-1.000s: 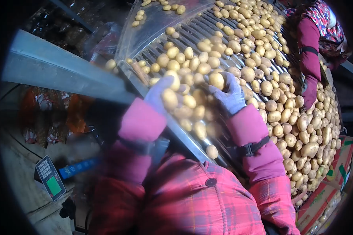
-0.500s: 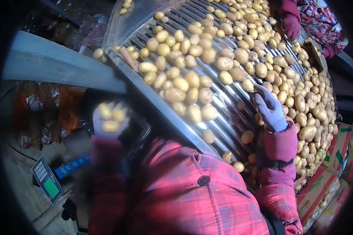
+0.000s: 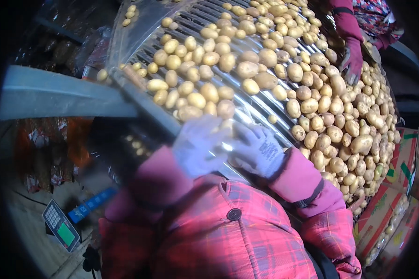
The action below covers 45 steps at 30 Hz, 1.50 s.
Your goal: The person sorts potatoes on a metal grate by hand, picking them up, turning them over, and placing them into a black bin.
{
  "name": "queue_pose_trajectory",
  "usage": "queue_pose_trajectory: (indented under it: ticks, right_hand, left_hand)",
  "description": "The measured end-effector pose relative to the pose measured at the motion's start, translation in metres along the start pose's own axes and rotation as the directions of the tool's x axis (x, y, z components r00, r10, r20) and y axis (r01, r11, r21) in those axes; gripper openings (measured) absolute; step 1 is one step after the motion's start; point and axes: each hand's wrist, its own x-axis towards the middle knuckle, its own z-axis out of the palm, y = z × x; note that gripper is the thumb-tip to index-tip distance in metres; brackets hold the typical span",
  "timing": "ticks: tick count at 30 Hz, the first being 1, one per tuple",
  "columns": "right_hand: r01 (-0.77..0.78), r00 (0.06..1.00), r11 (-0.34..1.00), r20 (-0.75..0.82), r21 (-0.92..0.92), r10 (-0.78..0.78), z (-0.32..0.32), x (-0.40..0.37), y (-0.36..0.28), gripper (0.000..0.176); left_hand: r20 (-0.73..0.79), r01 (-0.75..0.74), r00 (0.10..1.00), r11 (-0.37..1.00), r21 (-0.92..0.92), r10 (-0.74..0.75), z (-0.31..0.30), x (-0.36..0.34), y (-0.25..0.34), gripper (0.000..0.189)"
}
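Many potatoes (image 3: 209, 92) lie on a slatted metal rack (image 3: 256, 114). At the rack's near edge my left hand (image 3: 198, 146), in a pale glove, is smeared by motion, with its fingers beside the nearest potatoes. Whether it holds any cannot be made out. My right hand (image 3: 263, 151), gloved alike, lies low over the slats, fingers stretched and apart, pointing toward my left hand. A potato (image 3: 226, 109) sits just beyond the two hands. Down to the left, small potatoes (image 3: 137, 145) show in a dark space under the rack's edge.
A heap of potatoes (image 3: 354, 139) fills the right side. Another person's gloved hand (image 3: 353, 63) reaches into it. A blue-grey beam (image 3: 65, 95) crosses the left. A scale display (image 3: 61, 225) stands lower left; printed cartons (image 3: 379, 211) are stacked lower right.
My left hand, which held several potatoes off to the left, has come up to the rack's edge. My right hand has moved left across the slats. The other person's hand has moved down.
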Motion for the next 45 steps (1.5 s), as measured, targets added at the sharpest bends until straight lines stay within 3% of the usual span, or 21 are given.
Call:
queue_pose_trajectory:
  ticks: [2, 6, 10, 12, 18, 20, 21, 24, 25, 27, 28, 29, 30, 33, 35, 38, 40, 42, 43, 44, 45]
  right_hand:
    - [-0.035, 0.999, 0.999, 0.027, -0.012, 0.035, 0.008, -0.002, 0.002, 0.044]
    - [0.053, 0.999, 0.996, 0.008, 0.073, -0.054, 0.01, 0.014, 0.023, 0.052]
    - [0.135, 0.978, 0.981, -0.138, -0.136, -0.154, 0.034, 0.056, 0.059, 0.058]
    - [0.142, 0.949, 0.98, -0.261, -0.139, -0.174, 0.035, 0.079, 0.074, 0.056]
    - [0.061, 0.959, 0.993, -0.27, -0.099, -0.086, 0.045, 0.137, 0.089, 0.037]
    - [0.055, 0.899, 0.991, -0.425, -0.119, -0.101, 0.026, 0.133, 0.09, 0.032]
    - [-0.037, 0.925, 0.99, -0.379, -0.134, -0.017, 0.006, 0.121, 0.089, 0.031]
    - [-0.27, 0.88, 0.953, -0.437, -0.136, 0.187, -0.037, 0.071, 0.11, 0.033]
    - [-0.381, 0.864, 0.898, -0.431, -0.219, 0.261, -0.045, 0.049, 0.122, 0.039]
    - [-0.52, 0.836, 0.797, -0.374, -0.307, 0.402, -0.056, -0.001, 0.148, 0.052]
    - [-0.56, 0.823, 0.765, -0.317, -0.317, 0.472, -0.058, -0.019, 0.155, 0.06]
    - [-0.555, 0.83, 0.752, -0.182, -0.355, 0.527, -0.066, -0.027, 0.146, 0.067]
    - [-0.568, 0.8, 0.713, -0.072, -0.411, 0.596, -0.067, -0.022, 0.125, 0.075]
    - [-0.524, 0.833, 0.721, -0.092, -0.453, 0.546, -0.044, -0.01, 0.119, 0.088]
    - [-0.539, 0.827, 0.694, -0.145, -0.477, 0.543, -0.033, 0.009, 0.124, 0.088]
    - [-0.561, 0.823, 0.691, -0.217, -0.456, 0.525, -0.016, 0.041, 0.14, 0.086]
    - [-0.577, 0.811, 0.708, -0.184, -0.408, 0.555, -0.014, 0.057, 0.146, 0.083]
    - [-0.531, 0.845, 0.767, -0.289, -0.36, 0.45, -0.002, 0.071, 0.157, 0.081]
    - [-0.537, 0.842, 0.788, -0.252, -0.302, 0.477, -0.007, 0.083, 0.148, 0.079]
    - [-0.542, 0.839, 0.805, -0.214, -0.243, 0.5, -0.014, 0.096, 0.14, 0.077]
    - [-0.554, 0.823, 0.793, -0.308, -0.254, 0.477, 0.008, 0.105, 0.154, 0.078]
  left_hand:
    - [0.128, -0.029, 0.992, 0.984, 0.175, 0.007, 0.014, 0.001, -0.002, 0.062]
    - [0.146, -0.008, 0.989, 0.98, 0.197, -0.021, 0.018, 0.013, -0.02, 0.06]
    - [0.163, 0.106, 0.973, 0.944, 0.312, -0.163, 0.002, 0.031, -0.044, 0.059]
    - [0.003, 0.127, 0.991, 0.929, 0.348, -0.137, 0.006, 0.036, -0.07, 0.058]
    - [-0.258, 0.112, 0.966, 0.909, 0.401, -0.006, -0.016, 0.065, -0.121, 0.044]
    - [-0.213, 0.344, 0.939, 0.771, 0.536, -0.271, -0.021, 0.072, -0.129, 0.04]
    - [-0.123, 0.019, 0.989, 0.746, 0.666, 0.085, -0.032, 0.055, -0.136, 0.035]
    - [-0.244, 0.086, 0.967, 0.81, 0.58, 0.072, -0.038, 0.035, -0.099, 0.036]
    - [-0.326, 0.224, 0.94, 0.902, 0.368, -0.101, -0.027, 0.036, -0.089, 0.036]
    - [-0.061, 0.144, 0.989, 0.971, 0.19, -0.134, -0.025, 0.037, -0.051, 0.041]
    - [-0.067, -0.055, 0.995, 0.979, 0.195, 0.069, -0.014, 0.033, -0.041, 0.049]
    - [0.173, -0.052, 0.985, 0.983, 0.179, 0.021, -0.006, 0.041, -0.02, 0.059]
    - [0.158, -0.101, 0.984, 0.987, 0.128, 0.08, 0.012, 0.031, -0.015, 0.062]
    - [0.304, -0.14, 0.949, 0.979, 0.148, 0.089, 0.036, 0.035, -0.024, 0.061]
    - [0.066, -0.033, 0.998, 0.969, 0.244, 0.017, 0.034, 0.045, -0.041, 0.054]
    - [0.173, 0.077, 0.976, 0.949, 0.306, -0.135, 0.009, 0.056, -0.048, 0.042]
    - [0.059, 0.005, 0.998, 0.934, 0.356, -0.028, -0.005, 0.056, -0.054, 0.033]
    - [0.048, 0.364, 0.925, 0.917, 0.165, -0.376, -0.025, 0.069, -0.063, 0.029]
    - [-0.152, 0.318, 0.943, 0.939, 0.132, -0.298, -0.025, 0.068, -0.077, 0.03]
    - [-0.152, 0.322, 0.941, 0.937, 0.138, -0.301, -0.018, 0.072, -0.093, 0.03]
    - [-0.241, 0.107, 0.968, 0.98, 0.167, -0.065, -0.009, 0.076, -0.111, 0.031]
